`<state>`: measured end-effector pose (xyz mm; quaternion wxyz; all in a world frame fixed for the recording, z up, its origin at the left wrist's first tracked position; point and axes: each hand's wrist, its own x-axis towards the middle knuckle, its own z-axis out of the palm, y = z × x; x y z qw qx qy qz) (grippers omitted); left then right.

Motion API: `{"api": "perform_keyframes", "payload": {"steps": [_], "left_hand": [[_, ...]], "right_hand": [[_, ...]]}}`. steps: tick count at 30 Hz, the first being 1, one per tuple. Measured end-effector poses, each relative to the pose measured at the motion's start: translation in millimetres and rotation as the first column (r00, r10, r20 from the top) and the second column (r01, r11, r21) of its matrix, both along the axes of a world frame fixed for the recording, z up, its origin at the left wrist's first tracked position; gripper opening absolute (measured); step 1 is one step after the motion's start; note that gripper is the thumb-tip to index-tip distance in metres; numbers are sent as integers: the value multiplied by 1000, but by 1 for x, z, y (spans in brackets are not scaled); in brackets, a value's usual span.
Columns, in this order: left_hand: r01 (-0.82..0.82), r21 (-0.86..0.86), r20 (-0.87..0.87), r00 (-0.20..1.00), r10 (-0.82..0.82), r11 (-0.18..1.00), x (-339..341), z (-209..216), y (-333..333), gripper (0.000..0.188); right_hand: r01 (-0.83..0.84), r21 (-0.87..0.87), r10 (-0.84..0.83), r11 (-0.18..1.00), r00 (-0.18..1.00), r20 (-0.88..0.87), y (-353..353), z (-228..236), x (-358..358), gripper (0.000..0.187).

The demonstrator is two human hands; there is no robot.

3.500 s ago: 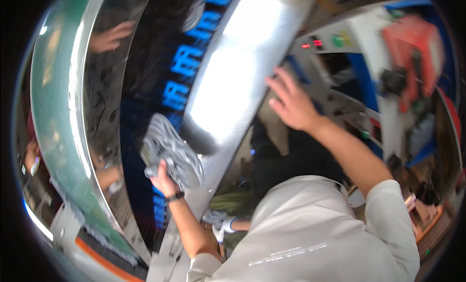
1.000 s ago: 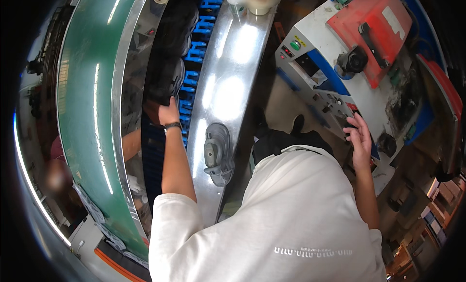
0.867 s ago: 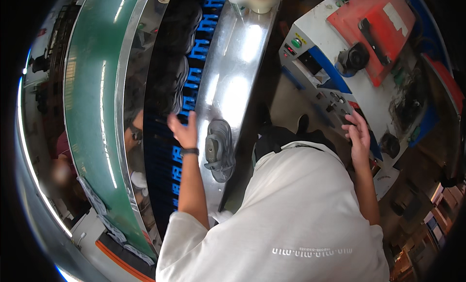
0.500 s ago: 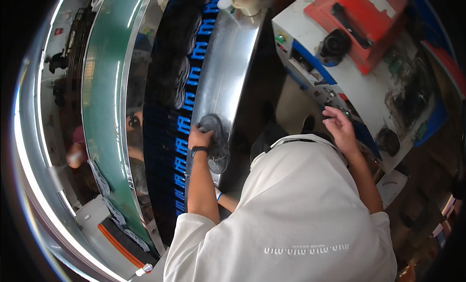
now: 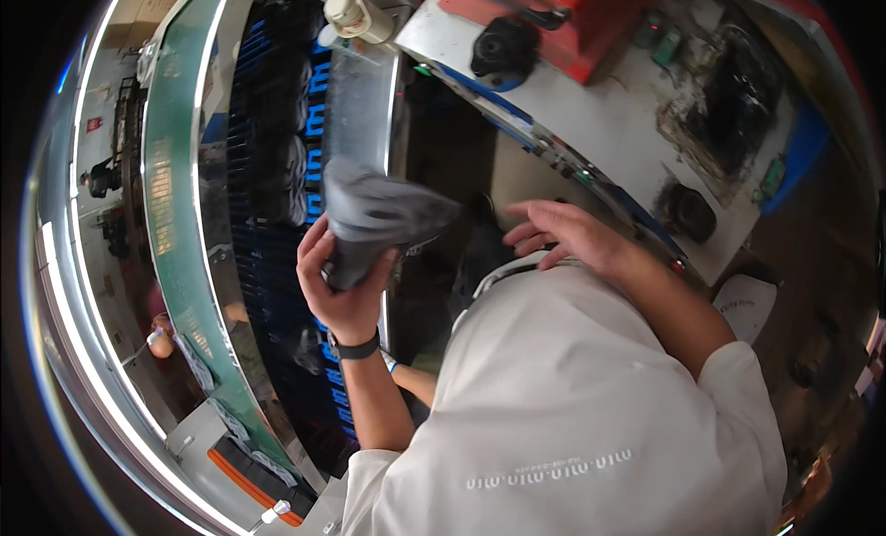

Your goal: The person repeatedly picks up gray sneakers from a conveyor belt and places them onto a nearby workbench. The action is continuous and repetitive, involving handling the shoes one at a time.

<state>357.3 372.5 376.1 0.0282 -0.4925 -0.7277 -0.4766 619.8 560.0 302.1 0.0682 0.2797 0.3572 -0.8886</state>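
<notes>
grey shoe (image 5: 383, 206), blurred, held in left hand (image 5: 346, 307) near metal surface (image 5: 358, 102), fingers and thumb clasping its dark part. right hand (image 5: 574, 238) empty, fingers parted. probably light, bendy, hardly fragile; firm sole likely best hold.

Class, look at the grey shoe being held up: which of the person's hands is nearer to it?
Left. The left hand grips the shoe; the right hand is apart from it, to its right.
</notes>
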Motion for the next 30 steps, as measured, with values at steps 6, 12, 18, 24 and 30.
{"api": "perform_keyframes", "payload": {"steps": [6,12,18,24,30], "left_hand": [[782,-57,-431,541,-722,620,103,75,118,21],[870,188,-431,490,-758,455,162,24,209,21],[892,303,-483,448,-752,336,209,-16,253,23],[925,199,-480,380,-791,324,218,-29,257,21],[783,-247,-96,566,-819,571,106,-64,194,54]], "right_hand": [[439,-581,-608,685,784,-125,19,51,68,74],[827,-292,-875,480,426,-231,53,37,163,75],[843,-5,-810,539,516,-278,90,85,181,77],[834,206,-826,512,543,-149,121,52,221,75],[359,922,-904,149,428,-21,189,30,226,90]]}}
